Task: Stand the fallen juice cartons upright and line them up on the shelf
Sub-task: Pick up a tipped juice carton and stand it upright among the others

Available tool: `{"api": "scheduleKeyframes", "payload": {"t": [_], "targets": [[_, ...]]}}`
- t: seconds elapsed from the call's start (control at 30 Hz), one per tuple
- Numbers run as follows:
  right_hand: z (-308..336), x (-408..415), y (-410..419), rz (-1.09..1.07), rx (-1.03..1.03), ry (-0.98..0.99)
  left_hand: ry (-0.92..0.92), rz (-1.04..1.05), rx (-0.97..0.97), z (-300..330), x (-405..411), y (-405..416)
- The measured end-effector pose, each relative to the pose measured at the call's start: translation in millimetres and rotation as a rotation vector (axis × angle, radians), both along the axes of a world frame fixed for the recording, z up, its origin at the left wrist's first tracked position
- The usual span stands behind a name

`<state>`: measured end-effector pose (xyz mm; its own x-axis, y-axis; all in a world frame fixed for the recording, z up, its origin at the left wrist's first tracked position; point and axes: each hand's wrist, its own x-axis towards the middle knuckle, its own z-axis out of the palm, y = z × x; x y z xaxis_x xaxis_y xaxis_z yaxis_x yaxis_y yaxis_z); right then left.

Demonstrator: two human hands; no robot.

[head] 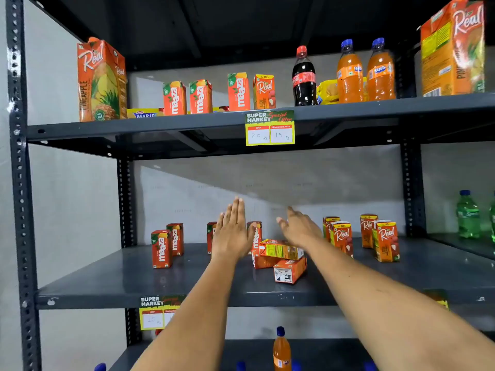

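Three small juice cartons lie fallen in a pile at the middle of the grey middle shelf (107, 285): a yellow-sided one (281, 249) on top, an orange one (263, 261) beneath it, and another (289, 271) nearest the front. Upright Maaza cartons (161, 249) stand to the left, and upright Real cartons (387, 241) to the right. My left hand (232, 231) is flat with fingers straight, hovering left of the pile and holding nothing. My right hand (300, 228) is open with fingers spread, just above and behind the pile.
The upper shelf holds a tall Real pineapple carton (100, 80), Maaza cartons (174, 99), a cola bottle (304, 77) and Fanta bottles (349, 73). A price tag (270, 128) hangs on its edge. Green bottles (468, 215) stand far right. An orange bottle (281, 350) stands below.
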<state>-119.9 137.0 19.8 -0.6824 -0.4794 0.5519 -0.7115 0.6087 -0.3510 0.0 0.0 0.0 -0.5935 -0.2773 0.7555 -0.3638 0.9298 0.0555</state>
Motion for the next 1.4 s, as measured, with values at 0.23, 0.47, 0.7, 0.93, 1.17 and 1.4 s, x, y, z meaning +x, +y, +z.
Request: {"api": "scheduleKeyframes", "payload": {"t": [0.23, 0.47, 0.7, 0.93, 1.17, 1.4], "targets": [[-4.6, -29.9, 22.8, 0.146, 0.34, -0.541, -0.511, -0.054, 0.551, -38.9, -3.0, -5.6], [10.9, -30.6, 20.2, 0.191, 0.212, -0.768, -0.619, 0.036, 0.41, -67.3, -0.4, 10.7], [25.1, -20.6, 2.5, 0.174, 0.369, -0.973, -0.305, 0.073, 0.128, -92.6, 19.3, 23.5], [28.3, -17.3, -5.6, 0.18, 0.32, -1.034, -0.238, 0.084, 0.071, -97.7, 19.5, 21.8], [30.2, -15.3, -5.2, 0.285, 0.184, -1.128, -0.24, 0.088, 0.07, -99.8, 19.3, 19.6], [-7.9, -14.0, 4.8, 0.746, -0.581, -1.487, -0.212, 0.091, 0.059, -100.7, 19.4, 21.2]]}}
